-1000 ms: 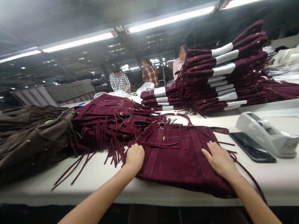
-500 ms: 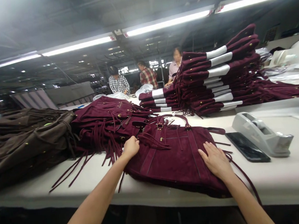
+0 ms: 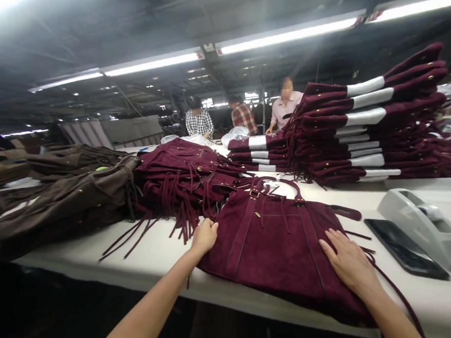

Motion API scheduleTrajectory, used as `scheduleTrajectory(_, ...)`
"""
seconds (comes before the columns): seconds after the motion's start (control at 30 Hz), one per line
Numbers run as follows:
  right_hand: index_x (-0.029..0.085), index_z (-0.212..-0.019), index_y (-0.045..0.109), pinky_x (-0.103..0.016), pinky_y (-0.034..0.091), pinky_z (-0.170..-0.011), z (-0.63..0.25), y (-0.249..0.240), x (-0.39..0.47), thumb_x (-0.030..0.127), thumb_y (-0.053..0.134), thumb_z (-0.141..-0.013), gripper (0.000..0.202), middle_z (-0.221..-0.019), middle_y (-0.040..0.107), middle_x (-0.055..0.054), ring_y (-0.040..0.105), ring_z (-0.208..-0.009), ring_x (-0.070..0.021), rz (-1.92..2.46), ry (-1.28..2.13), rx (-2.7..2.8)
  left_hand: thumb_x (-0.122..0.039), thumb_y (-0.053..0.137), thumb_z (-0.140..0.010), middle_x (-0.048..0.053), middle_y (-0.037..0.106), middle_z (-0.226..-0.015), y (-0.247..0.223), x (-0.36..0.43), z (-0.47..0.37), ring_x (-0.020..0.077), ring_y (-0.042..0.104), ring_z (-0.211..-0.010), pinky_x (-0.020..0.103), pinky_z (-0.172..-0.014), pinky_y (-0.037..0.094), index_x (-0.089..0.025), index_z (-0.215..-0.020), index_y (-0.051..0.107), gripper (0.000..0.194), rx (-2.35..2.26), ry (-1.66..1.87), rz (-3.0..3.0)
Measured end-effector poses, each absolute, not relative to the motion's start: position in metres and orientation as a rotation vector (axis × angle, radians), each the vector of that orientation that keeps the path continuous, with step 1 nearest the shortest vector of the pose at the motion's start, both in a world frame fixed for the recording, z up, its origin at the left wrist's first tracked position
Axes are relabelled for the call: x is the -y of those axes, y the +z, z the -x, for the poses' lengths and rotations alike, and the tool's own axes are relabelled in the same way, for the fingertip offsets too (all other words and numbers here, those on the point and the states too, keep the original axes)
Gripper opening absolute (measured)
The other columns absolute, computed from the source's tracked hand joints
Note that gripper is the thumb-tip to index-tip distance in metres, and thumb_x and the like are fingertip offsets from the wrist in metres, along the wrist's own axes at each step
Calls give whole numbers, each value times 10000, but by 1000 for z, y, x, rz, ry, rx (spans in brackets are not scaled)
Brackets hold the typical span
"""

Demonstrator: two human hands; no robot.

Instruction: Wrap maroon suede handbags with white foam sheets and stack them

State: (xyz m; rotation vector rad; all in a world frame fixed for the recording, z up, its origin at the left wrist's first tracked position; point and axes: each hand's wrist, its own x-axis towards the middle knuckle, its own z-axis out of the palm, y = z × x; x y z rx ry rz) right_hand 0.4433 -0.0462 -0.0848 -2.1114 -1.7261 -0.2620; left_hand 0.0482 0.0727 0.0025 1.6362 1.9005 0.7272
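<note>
Left hand (image 3: 204,236) pinches the left edge of the burgundy suede fringed bag (image 3: 277,242); right hand (image 3: 348,263) lies flat, fingers spread, on its right side. Bag flat on white tabletop (image 3: 154,256), unstacked; finished stack (image 3: 361,123) far beyond right hand.

One head-worn view looks forward and slightly down along the white table (image 3: 158,256), close over the near edge. Forearms enter from the bottom of the frame; ceiling lights fill the upper half.
</note>
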Motion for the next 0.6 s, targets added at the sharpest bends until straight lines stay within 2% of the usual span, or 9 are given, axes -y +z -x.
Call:
scheduleTrajectory(0.1, 101, -1341, 540, -480, 299, -1127, -445, -82, 50, 476, 223, -898, 662, -1439, 485, -99, 370, -1382, -255, 2118, -270, 1746, -363, 593, -915, 63, 625, -1045, 1, -78, -48, 199, 607, -956, 410, -852, 519, -139, -1032, 612, 254, -1911, 691, -1681)
scheduleTrajectory(0.17, 127, -1324, 560, -538, 310, -1106, -440, -72, 51, 468, 261, -889, 629, -1434, 490, -103, 379, -1374, -284, 2197, -261, 1708, -379, 597, -912, 48, 635, -1001, -2, -82, -48, 193, 622, -901, 385, -808, 537, -131, -1012, 620, 268, -1901, 649, -1667)
scheduleTrajectory(0.23, 162, -1286, 598, -617, 324, -1062, -427, -53, 49, 439, 323, -874, 568, -1402, 521, -120, 421, -1335, -335, 2289, -226, 1683, -396, 594, -913, 36, 641, -960, -6, -85, -48, 184, 629, -851, 362, -769, 545, -125, -990, 625, 283, -1888, 636, -1651)
scheduleTrajectory(0.3, 182, -1274, 614, -639, 333, -1043, -403, -25, 41, 408, 377, -871, 519, -1380, 540, -134, 457, -1299, -359, 2250, -210, 1752, -397, 589, -917, 30, 643, -923, -9, -86, -46, 173, 629, -828, 354, -760, 543, -125, -957, 626, 278, -1880, 655, -1652)
scheduleTrajectory(0.37, 182, -1313, 589, -567, 337, -1083, -368, 7, 25, 381, 399, -897, 499, -1397, 526, -127, 459, -1305, -328, 2011, -209, 1930, -390, 586, -920, 23, 640, -871, -10, -86, -45, 161, 624, -808, 354, -770, 532, -129, -898, 623, 265, -1874, 688, -1667)
scheduleTrajectory(0.47, 174, -1362, 545, -386, 353, -1120, -308, 44, -18, 337, 388, -949, 471, -1444, 483, -88, 458, -1315, -235, 1566, -84, 2223, -368, 578, -922, 2, 618, -775, -9, -82, -43, 152, 605, -762, 347, -775, 499, -139, -800, 602, 261, -1864, 759, -1695)
scheduleTrajectory(0.6, 208, -1365, 539, -340, 374, -1086, -247, 51, -94, 334, 396, -986, 425, -1491, 429, -54, 446, -1318, -206, 1330, 19, 2393, -261, 540, -918, -6, 583, -685, -9, -76, -44, 152, 568, -714, 291, -729, 403, -166, -714, 560, 226, -1820, 867, -1711)
